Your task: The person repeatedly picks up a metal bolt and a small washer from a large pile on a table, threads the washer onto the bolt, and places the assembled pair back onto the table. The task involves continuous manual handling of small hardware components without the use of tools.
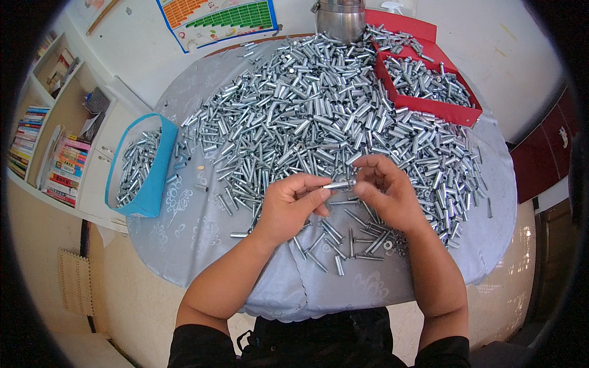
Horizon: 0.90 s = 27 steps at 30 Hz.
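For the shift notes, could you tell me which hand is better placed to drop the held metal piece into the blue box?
Probably the left hand: it already pinches the metal piece, and the blue box lies on its side. The right hand sits farther away.

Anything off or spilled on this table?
Mostly no. The metal sleeves lie in one loose heap over the tablecloth, some spilling around the red tray. One small pale piece among them near the blue box looks foreign. Both hands, left and right, hold one sleeve.
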Available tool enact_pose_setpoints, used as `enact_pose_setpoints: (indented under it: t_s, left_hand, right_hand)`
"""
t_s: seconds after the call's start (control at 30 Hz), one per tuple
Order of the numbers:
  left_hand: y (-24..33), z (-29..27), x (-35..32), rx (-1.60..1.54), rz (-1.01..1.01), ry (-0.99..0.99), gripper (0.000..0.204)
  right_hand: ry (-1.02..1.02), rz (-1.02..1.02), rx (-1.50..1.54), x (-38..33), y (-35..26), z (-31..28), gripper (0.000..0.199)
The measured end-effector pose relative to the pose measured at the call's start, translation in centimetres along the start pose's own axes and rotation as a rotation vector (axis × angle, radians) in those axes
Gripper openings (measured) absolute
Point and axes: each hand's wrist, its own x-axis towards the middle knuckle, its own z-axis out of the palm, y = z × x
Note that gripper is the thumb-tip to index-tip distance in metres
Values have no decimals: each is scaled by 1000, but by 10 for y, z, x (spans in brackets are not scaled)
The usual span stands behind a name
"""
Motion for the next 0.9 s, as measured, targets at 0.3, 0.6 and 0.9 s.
enact_pose_setpoints:
  t_s: [0.3, 0.6, 0.9]
  left_hand:
    - [-2, 0, 0, -16, 16, -4, 20]
    - [-2, -2, 0, 26, 26, -2, 20]
    - [2, 0, 0, 39, 28, 0, 21]
  right_hand:
    - [-110, 58, -78, 1, 9, -12, 17]
    - [-188, 168, -150, -1, 2, -16, 15]
    - [-181, 158, -189, -1, 4, -17, 16]
